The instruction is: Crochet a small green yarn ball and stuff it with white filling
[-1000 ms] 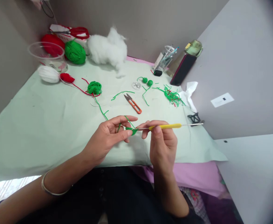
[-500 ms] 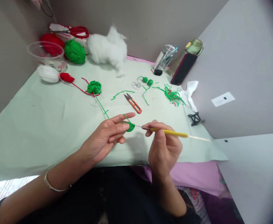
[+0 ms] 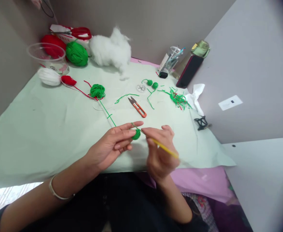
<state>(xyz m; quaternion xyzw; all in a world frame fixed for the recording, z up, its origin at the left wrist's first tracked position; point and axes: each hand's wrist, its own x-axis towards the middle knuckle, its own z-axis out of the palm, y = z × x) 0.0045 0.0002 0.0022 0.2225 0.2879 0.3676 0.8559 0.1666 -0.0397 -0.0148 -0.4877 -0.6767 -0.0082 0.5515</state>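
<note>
Between thumb and fingers, my left hand (image 3: 116,143) pinches a small round green crochet piece (image 3: 136,134). Its index finger is stretched out with green yarn running over it. My right hand (image 3: 162,151) grips a crochet hook (image 3: 166,149) by its yellow handle; the hook's tip is close to the green piece, and blur hides whether it sits in a stitch. A strand of green yarn (image 3: 109,115) leads from my left hand back to a small green yarn bundle (image 3: 97,91). Thread snips (image 3: 137,107) with orange handles lie just beyond my hands.
Yarn scraps (image 3: 178,98), two small green crochet balls (image 3: 155,85) and a clear round case (image 3: 141,88) lie farther back. White stuffing (image 3: 111,50), a green yarn ball (image 3: 77,53), a plastic tub (image 3: 47,56) and red-handled scissors (image 3: 80,33) stand back left. A phone (image 3: 189,71) leans against a bottle (image 3: 200,48).
My right hand has shifted left, closer to my left hand, and the hook's handle end has swung downward. My left hand and the green crochet piece have moved slightly right and down.
</note>
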